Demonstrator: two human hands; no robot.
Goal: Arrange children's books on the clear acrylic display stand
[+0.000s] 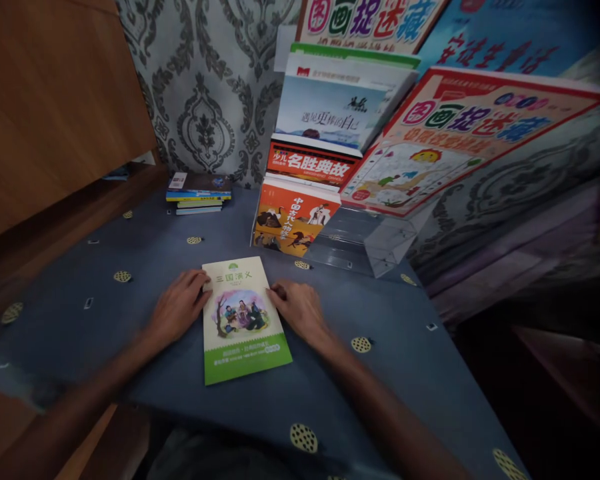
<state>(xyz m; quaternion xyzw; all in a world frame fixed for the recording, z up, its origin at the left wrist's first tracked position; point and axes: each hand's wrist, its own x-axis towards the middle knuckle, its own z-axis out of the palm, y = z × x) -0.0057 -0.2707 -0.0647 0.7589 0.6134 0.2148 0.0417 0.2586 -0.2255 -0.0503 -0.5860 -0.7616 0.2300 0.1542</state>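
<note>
A cream and green book (243,320) lies flat on the blue patterned tablecloth, its illustrated cover facing up. My left hand (181,301) holds its left edge near the top, with the thumb and fingers bent against the side. On the opposite edge, my right hand (300,310) has its fingers curled in and its thumb side touching the cover's rim. Both hands rest low on the cloth, and some fingertips are hidden beside the book.
Beyond the book stands a clear acrylic rack (380,243) holding several upright books, including an orange book (295,217) and a large red-bordered book (425,153). A small book stack (200,193) sits at the back left. Behind rises a patterned wall (205,127); a wooden cabinet (55,100) is left.
</note>
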